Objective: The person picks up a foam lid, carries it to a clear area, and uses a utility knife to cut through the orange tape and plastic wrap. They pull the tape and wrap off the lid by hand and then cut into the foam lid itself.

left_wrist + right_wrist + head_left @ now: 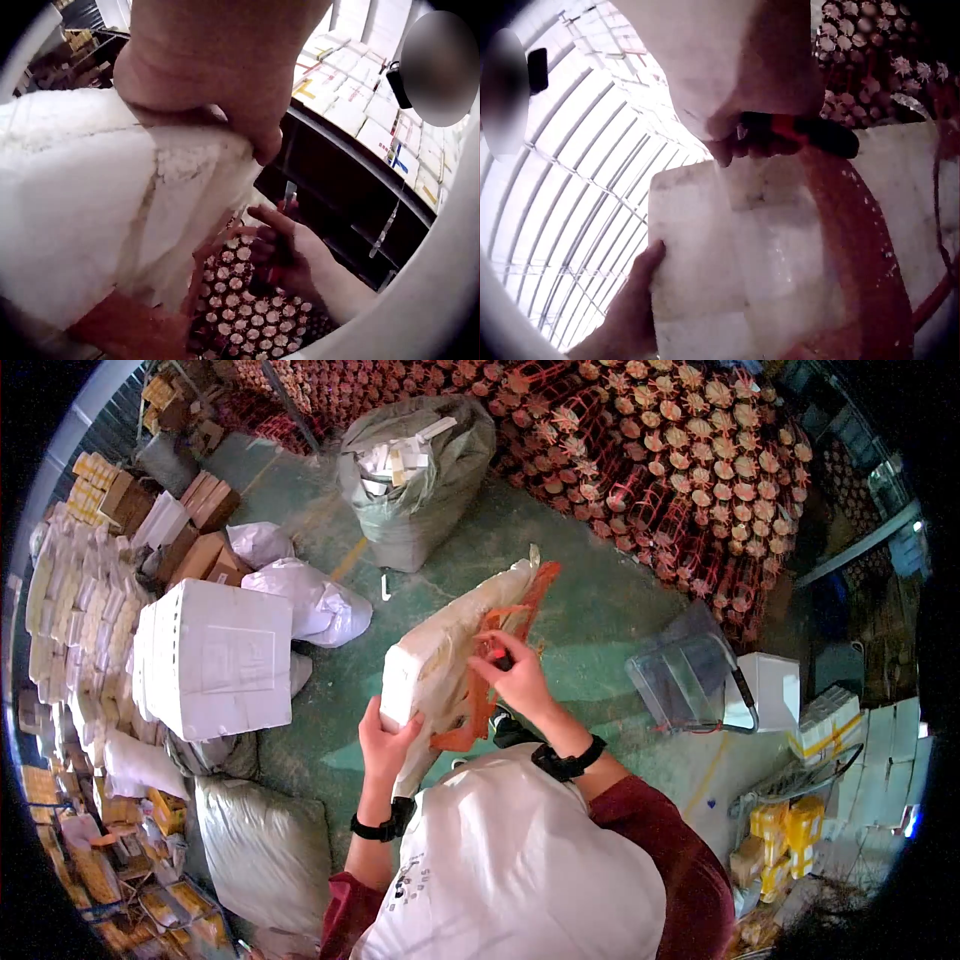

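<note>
A long white block-shaped package (pixel 440 630) is held tilted in front of the body, with torn orange-red wrapping (pixel 465 730) hanging along its right side. My left hand (pixel 388 738) grips its near lower end, thumb on the face toward me. Over the orange wrapping, my right hand (pixel 520 678) holds a utility knife, its fingers curled round the black and red handle (pixel 832 139). A short metal blade (pixel 290 193) shows above that hand in the left wrist view. Cloudy film covers parts of the white package (pixel 697 247) in the right wrist view.
A large sack (pixel 420 510) of white pieces stands ahead on the green floor. White boxes (pixel 225 660) and bags (pixel 320 600) are at left, near a stuffed sack (pixel 262 840). Red-netted bundles (pixel 690 450) fill the back right; a clear bin (pixel 680 680) stands at right.
</note>
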The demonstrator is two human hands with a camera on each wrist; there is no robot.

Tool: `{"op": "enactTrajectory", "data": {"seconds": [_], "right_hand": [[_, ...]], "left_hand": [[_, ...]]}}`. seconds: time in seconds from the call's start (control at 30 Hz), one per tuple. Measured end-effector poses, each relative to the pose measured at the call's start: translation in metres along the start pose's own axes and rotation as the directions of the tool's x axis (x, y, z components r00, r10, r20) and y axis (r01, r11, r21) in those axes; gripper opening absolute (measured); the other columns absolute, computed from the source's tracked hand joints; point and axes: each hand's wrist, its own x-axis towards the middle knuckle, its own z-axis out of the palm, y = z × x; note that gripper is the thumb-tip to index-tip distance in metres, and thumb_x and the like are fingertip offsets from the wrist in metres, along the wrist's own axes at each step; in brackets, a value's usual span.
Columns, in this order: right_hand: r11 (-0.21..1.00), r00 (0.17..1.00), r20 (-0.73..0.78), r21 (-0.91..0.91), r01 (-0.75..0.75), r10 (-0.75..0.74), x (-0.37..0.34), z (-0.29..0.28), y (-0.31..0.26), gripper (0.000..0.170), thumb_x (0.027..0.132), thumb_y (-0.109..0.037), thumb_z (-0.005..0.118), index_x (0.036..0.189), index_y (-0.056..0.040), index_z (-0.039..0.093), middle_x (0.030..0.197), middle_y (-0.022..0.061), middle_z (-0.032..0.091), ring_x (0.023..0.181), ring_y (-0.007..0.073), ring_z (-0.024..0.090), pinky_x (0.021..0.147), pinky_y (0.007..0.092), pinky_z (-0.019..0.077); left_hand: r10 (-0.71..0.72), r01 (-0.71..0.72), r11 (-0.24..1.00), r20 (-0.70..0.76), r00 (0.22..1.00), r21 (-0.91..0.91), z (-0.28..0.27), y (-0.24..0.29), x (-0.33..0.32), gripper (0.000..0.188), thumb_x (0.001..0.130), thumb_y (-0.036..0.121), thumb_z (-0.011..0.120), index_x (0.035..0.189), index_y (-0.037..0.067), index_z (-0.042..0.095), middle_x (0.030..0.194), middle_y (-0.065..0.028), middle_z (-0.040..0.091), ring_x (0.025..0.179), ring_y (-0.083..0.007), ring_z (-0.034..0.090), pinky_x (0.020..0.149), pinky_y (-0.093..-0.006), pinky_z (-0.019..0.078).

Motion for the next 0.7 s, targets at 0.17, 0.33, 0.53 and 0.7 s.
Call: {"op": "enactTrajectory", "data": {"seconds": [0.17, 0.33, 0.53, 0.7], "right_hand": [[0.988, 0.988, -0.033, -0.049, 0.148, -0.150, -0.010, 0.013, -0.010, 0.034, 0.082, -0.014, 0.082, 0.105, -0.0037, 0.059, 0.074, 0.0000, 0.050, 0.067, 0.0115, 0.045, 0.062, 0.0272, 0.0424], [0.990, 0.994, -0.008, -0.091, 0.109, -0.110, -0.010, 0.016, -0.021, 0.025, 0.085, -0.015, 0.078, 0.094, -0.0019, 0.058, 0.070, 0.0034, 0.049, 0.066, 0.0138, 0.045, 0.062, 0.0297, 0.0426], [0.976, 0.998, -0.049, -0.218, 0.023, -0.034, -0.004, 0.010, -0.010, 0.028, 0.088, -0.025, 0.073, 0.100, -0.0016, 0.065, 0.084, 0.0170, 0.068, 0.077, 0.0350, 0.067, 0.067, 0.0417, 0.0496], [0.975, 0.987, -0.148, -0.219, 0.027, -0.061, 0.001, 0.014, 0.030, 0.023, 0.089, -0.019, 0.072, 0.092, 0.0020, 0.063, 0.074, 0.0103, 0.065, 0.072, 0.0229, 0.065, 0.065, 0.0344, 0.0479]], "left_hand": [[-0.021, 0.019, 0.996, -0.018, 1.000, -0.086, 0.013, 0.001, -0.006, 0.039, 0.077, 0.019, 0.083, 0.101, -0.002, 0.060, 0.089, -0.0053, 0.067, 0.081, -0.0102, 0.058, 0.072, -0.0283, 0.0498], [0.010, -0.013, 0.996, -0.033, 0.999, -0.094, 0.018, 0.012, -0.008, 0.039, 0.077, 0.018, 0.083, 0.100, -0.003, 0.060, 0.087, -0.0053, 0.067, 0.079, -0.0104, 0.058, 0.071, -0.0284, 0.0497], [-0.011, 0.021, 0.994, -0.102, 0.995, 0.103, 0.020, 0.019, -0.010, 0.036, 0.076, 0.018, 0.084, 0.096, -0.003, 0.062, 0.080, -0.0063, 0.065, 0.073, -0.0107, 0.055, 0.067, -0.0292, 0.0485], [-0.048, 0.073, 0.985, -0.158, 0.986, 0.156, 0.033, 0.004, -0.009, 0.036, 0.076, 0.020, 0.084, 0.095, -0.004, 0.064, 0.078, -0.0078, 0.065, 0.071, -0.0124, 0.055, 0.066, -0.0313, 0.0485]]}}
